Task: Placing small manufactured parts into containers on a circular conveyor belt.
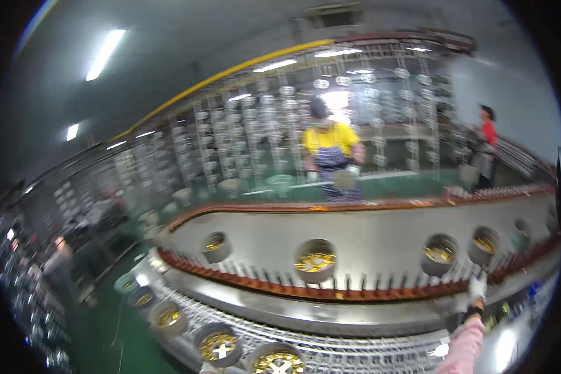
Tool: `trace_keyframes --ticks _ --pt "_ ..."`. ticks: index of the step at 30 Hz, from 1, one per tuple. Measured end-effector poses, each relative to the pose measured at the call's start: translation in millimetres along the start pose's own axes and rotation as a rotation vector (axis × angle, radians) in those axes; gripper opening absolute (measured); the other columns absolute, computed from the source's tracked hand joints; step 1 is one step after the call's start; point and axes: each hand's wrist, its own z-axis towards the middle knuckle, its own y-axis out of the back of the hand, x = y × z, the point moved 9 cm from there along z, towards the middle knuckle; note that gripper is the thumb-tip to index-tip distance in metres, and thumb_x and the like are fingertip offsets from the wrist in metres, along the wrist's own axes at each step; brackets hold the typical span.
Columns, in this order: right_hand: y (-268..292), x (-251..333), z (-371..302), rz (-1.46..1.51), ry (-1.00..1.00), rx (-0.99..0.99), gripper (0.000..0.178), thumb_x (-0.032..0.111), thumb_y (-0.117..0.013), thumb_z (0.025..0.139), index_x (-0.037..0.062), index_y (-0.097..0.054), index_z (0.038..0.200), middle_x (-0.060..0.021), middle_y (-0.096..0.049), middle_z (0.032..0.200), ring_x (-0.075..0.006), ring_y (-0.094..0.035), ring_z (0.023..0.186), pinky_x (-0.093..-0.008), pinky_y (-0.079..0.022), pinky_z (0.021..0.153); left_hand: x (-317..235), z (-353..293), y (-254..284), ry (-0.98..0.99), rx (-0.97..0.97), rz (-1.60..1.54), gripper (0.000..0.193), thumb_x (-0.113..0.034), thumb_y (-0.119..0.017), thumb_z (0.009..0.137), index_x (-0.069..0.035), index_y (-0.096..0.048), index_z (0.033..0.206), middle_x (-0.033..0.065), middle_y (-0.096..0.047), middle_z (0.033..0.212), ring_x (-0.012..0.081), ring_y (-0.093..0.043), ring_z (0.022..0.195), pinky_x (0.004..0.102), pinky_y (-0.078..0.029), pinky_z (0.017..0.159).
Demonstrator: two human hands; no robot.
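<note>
My right hand (pixel 478 287), in a white glove with a dark band at the wrist and a pink sleeve, reaches out at the right. It is at the row of upright pegs along the red-brown conveyor edge (pixel 368 294), just below a grey tub (pixel 484 246) of gold-coloured pieces. Its fingers are small and blurred, so I cannot tell whether they grip a peg. My left hand does not show clearly; only a pale sliver appears at the lower edge, below a dark tub (pixel 218 346) of gold-coloured parts.
More tubs of gold-coloured parts, a grey one (pixel 315 260) among them, stand on the metal table (pixel 380 234). Wire racking (pixel 368 349) runs along the near side. Across the table is a person in yellow (pixel 331 137); another in red (pixel 487 134) stands far right. Parts hang from overhead racks.
</note>
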Motion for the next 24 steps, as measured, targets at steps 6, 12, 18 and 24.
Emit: trace_keyframes --ticks 6,12,18,24 --pt "-21 -122 102 0.147 -0.147 0.109 0.057 0.025 -0.045 0.083 0.0013 -0.022 0.129 -0.0111 -0.046 0.118 -0.0215 -0.045 0.104 -0.0283 -0.036 0.087 -82 -13 108 -0.004 -0.037 -0.501 0.029 -0.028 -0.047 0.078 -0.011 -0.056 0.101 0.0134 -0.056 0.096 0.0272 -0.054 0.087 0.0420 -0.040 0.077" --pt "-147 -63 49 -1.469 0.140 0.674 0.037 0.013 -0.033 0.085 0.0005 -0.039 0.119 -0.0089 -0.050 0.117 -0.0223 -0.047 0.105 -0.0333 -0.030 0.093 -71 -47 143 0.087 0.011 -0.519 0.034 -0.031 -0.044 0.079 -0.012 -0.052 0.107 0.0112 -0.052 0.106 0.0250 -0.048 0.097 0.0383 -0.036 0.084" --pt "-127 -5 45 -1.227 0.365 0.244 0.028 0.021 -0.037 0.085 0.0113 -0.056 0.103 -0.0086 -0.057 0.104 -0.0208 -0.054 0.094 -0.0279 -0.040 0.080 -77 -48 145 0.036 0.030 -0.573 0.039 -0.034 -0.041 0.080 -0.013 -0.049 0.112 0.0090 -0.047 0.117 0.0228 -0.043 0.107 0.0346 -0.032 0.092" --pt "-71 35 26 -1.106 0.389 0.191 0.027 0.018 -0.042 0.081 0.0076 -0.054 0.103 -0.0134 -0.057 0.099 -0.0262 -0.053 0.094 -0.0346 -0.041 0.080 -88 -60 197 -0.004 0.024 -0.653 0.045 -0.037 -0.042 0.079 -0.012 -0.046 0.116 0.0085 -0.044 0.122 0.0224 -0.039 0.114 0.0319 -0.029 0.098"
